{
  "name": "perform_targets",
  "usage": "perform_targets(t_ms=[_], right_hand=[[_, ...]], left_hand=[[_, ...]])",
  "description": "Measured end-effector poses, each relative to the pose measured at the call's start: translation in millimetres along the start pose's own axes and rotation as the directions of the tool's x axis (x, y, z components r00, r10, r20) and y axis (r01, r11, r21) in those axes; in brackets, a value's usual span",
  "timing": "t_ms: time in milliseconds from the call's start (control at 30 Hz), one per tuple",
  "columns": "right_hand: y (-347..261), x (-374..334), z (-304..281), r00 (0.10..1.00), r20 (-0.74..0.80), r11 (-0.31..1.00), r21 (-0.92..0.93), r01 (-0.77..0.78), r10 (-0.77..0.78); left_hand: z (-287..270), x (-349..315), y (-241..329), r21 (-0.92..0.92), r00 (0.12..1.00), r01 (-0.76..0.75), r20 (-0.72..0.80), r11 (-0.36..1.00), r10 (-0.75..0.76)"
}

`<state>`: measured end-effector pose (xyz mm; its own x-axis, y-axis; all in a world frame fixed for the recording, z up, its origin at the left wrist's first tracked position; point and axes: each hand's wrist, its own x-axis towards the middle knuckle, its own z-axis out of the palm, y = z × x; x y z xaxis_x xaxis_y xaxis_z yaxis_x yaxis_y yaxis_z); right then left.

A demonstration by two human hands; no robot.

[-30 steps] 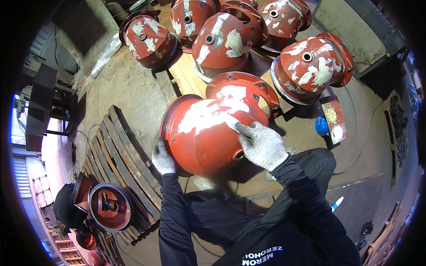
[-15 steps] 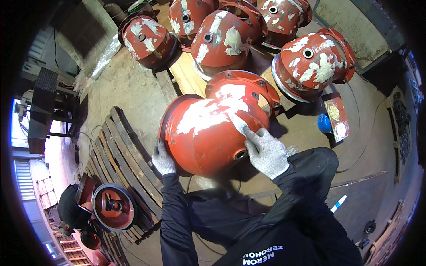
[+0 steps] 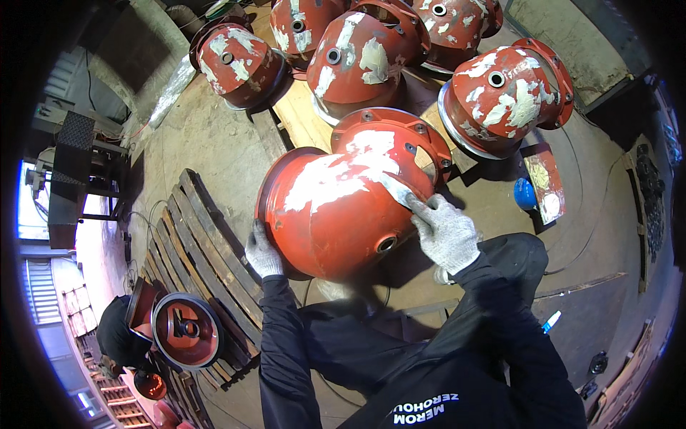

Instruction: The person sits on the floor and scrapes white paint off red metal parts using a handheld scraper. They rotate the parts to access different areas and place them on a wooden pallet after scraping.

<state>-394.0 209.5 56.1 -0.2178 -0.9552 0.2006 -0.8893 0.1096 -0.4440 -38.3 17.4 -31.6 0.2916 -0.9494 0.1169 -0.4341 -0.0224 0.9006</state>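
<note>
In front of me lies a large red metal casting with a bolted flange, its upper side smeared with white filler. My gloved left hand rests against its left rim, thumb on the near side and the other fingers partly hidden behind the edge. Closed round a putty knife, my gloved right hand is at the casting's right side. The knife's pale blade lies at the right end of the filler. A round port opens low on the casting's near side.
More filler-patched red castings stand on boards beyond. To the right lie a filler-smeared board, a blue round object and a white-and-blue tube. A slatted wooden pallet lies left, near another red part.
My right hand and the putty knife have shifted right and slightly nearer the flange side. The left hand stays on the rim, and the casting has barely moved.
</note>
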Motion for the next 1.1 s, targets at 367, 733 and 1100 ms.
perform_targets(t_ms=[367,733,1100], right_hand=[[-15.5,9.4,-9.8,0.997,-0.070,0.997,0.069,-0.031,0.036],[-42.6,13.8,-8.9,1.000,0.026,0.986,0.163,-0.021,0.017],[-15.4,-12.9,-2.0,0.998,-0.047,0.996,0.083,-0.044,0.048]], left_hand=[[-2.9,-1.3,7.0,0.116,1.000,-0.011,0.005,0.993,0.011],[-2.7,0.2,3.4,0.100,1.000,0.013,0.003,0.995,-0.013],[-6.3,-4.0,14.6,0.181,0.998,0.047,0.028,0.982,-0.053]])
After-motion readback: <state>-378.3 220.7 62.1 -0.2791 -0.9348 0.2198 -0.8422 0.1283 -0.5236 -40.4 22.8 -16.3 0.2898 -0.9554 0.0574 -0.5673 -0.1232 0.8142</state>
